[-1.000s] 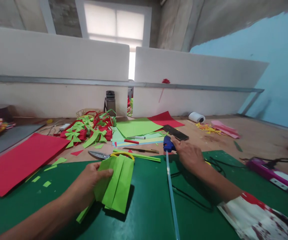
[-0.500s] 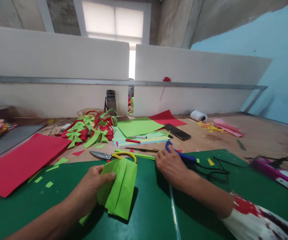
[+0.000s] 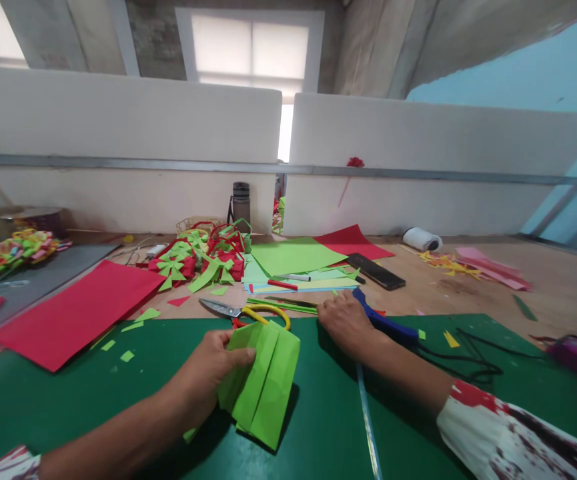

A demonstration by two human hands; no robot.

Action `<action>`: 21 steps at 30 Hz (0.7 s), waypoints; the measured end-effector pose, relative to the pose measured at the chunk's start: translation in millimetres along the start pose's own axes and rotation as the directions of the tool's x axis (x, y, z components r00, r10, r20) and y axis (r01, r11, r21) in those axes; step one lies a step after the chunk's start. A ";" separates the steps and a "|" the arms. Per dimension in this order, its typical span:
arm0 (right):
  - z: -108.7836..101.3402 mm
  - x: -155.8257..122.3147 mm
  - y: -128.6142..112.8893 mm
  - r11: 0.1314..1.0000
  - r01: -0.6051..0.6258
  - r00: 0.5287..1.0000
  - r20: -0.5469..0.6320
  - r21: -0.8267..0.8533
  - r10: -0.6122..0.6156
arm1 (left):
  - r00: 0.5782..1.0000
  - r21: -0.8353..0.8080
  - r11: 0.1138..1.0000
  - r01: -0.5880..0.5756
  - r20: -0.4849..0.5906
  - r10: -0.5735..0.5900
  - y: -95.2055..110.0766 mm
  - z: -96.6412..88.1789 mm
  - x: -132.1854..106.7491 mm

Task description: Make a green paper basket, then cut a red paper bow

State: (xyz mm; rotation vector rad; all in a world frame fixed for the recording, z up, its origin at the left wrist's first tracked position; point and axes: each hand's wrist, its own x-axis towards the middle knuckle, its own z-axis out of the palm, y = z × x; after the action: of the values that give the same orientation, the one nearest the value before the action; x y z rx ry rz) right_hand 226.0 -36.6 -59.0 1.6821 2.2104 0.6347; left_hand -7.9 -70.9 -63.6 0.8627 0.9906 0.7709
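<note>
My left hand [image 3: 213, 373] pinches a folded light-green paper bag [image 3: 265, 387] by its left side, thumb in front, above the green mat. Yellow-handled scissors [image 3: 267, 312] lie just behind the bag. My right hand [image 3: 345, 321] is low at the mat's far edge, fingers bent down over the right ends of a thin green paper strip [image 3: 288, 306] and a dark slim stick [image 3: 288, 300]. Its fingertips are hidden, so what they hold is unclear. Right beside that hand lies a blue glue gun [image 3: 385, 321]. A clear strip [image 3: 367, 413] runs toward me from under the right wrist.
Red paper [image 3: 83, 310] lies left, near green scraps. Behind are a pile of red and green paper pieces [image 3: 203, 257], a dark bottle [image 3: 241, 203], green sheets [image 3: 293, 255] and a phone [image 3: 375, 271]. A black cord [image 3: 473, 363] and a purple power strip [image 3: 575, 360] are right.
The view has swung left, so the scene sits further right. My right hand has slid left off the glue gun to the strip ends. My left hand still holds the green bag.
</note>
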 end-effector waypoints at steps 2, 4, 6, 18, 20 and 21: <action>4.0 2.3 4.0 1.000 -0.018 1.000 0.016 0.013 0.018 | 1.000 0.002 1.000 -0.009 0.021 0.009 -1.0 -0.6 0.6; 7.7 5.0 6.6 0.999 -0.025 0.999 0.022 0.046 0.024 | 0.999 -0.001 1.000 -0.022 0.038 0.022 -2.0 -1.2 1.0; 10.3 7.4 7.5 0.995 -0.027 0.999 0.025 0.097 0.024 | 0.998 0.003 0.999 -0.032 0.046 0.031 -2.5 -1.5 1.0; -7.1 11.0 32.6 0.617 -0.161 0.979 0.045 0.770 0.200 | 1.000 -0.021 1.000 -0.018 0.001 0.018 -1.6 2.8 0.8; -5.9 8.9 26.4 0.430 -0.136 0.984 0.071 0.893 0.163 | 1.000 -0.016 1.000 -0.015 0.018 0.016 -1.8 2.0 0.8; -5.2 7.0 21.1 0.329 -0.125 0.987 0.083 0.936 0.139 | 0.999 -0.019 1.000 -0.015 0.030 0.015 -1.9 1.7 0.7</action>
State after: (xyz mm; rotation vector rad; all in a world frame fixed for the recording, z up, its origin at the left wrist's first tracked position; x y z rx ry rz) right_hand 239.2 -26.1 -43.5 2.3154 2.6337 -0.9139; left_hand -5.8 -71.6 -65.1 0.8637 0.9500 0.7773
